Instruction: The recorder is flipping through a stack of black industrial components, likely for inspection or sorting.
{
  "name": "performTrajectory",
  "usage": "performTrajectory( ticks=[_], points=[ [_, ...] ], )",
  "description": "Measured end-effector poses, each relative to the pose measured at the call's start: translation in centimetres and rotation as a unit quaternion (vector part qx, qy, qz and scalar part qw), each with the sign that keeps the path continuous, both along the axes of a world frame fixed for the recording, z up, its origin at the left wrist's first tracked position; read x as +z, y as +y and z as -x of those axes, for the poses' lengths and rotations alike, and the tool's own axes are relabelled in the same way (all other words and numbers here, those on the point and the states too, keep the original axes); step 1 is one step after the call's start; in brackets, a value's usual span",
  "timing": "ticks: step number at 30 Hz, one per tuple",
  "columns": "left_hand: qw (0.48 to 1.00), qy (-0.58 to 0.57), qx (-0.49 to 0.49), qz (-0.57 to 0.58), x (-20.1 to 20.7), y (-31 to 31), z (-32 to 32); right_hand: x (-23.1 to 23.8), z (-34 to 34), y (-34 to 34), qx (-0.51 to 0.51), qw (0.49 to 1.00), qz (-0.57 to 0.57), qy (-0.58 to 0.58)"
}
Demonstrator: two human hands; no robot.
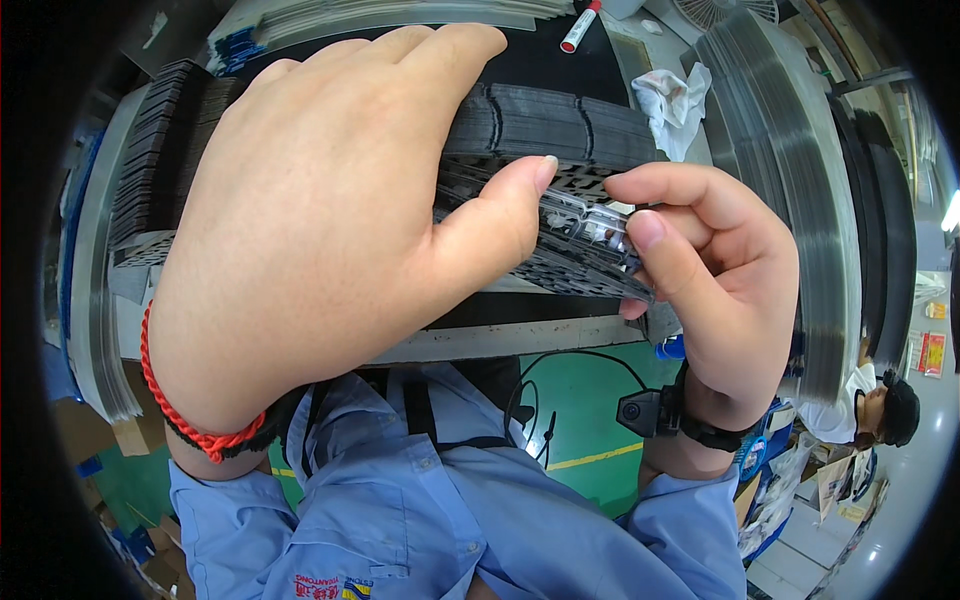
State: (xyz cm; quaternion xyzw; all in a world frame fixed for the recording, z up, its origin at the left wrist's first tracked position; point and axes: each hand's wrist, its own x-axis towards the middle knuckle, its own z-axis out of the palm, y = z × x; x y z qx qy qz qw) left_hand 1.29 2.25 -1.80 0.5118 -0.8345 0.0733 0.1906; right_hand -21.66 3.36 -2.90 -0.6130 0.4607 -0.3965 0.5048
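Observation:
My left hand (330, 210) spans a thick stack of thin black sheets (545, 122), fingers over its far side and thumb against its near side. Part of the stack lies hidden under this hand. Below the thumb, several black sheets with cut-out slots (570, 268) are fanned apart, and shiny clear pieces (598, 228) show in the gap. My right hand (715, 250) closes at the right end of these sheets. Its thumb and fingers pinch the edge there, while the index finger rests near the stack's underside.
More black sheets (160, 150) stand stacked at the left. Clear sheets (785, 170) form a tall stack on the right, behind a crumpled white tissue (672, 108). A red-and-white marker (580, 28) lies at the back. The bench's front edge (500, 338) runs before me; another person (875, 410) is at far right.

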Motion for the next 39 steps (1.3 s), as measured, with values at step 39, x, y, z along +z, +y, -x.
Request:
performTrajectory(
  ticks=[39],
  points=[
    [1.000,-0.009,-0.022,0.005,-0.1,-0.2,-0.4,1.1,0.4,0.8,0.040,0.998,-0.038,0.044]
  ],
)
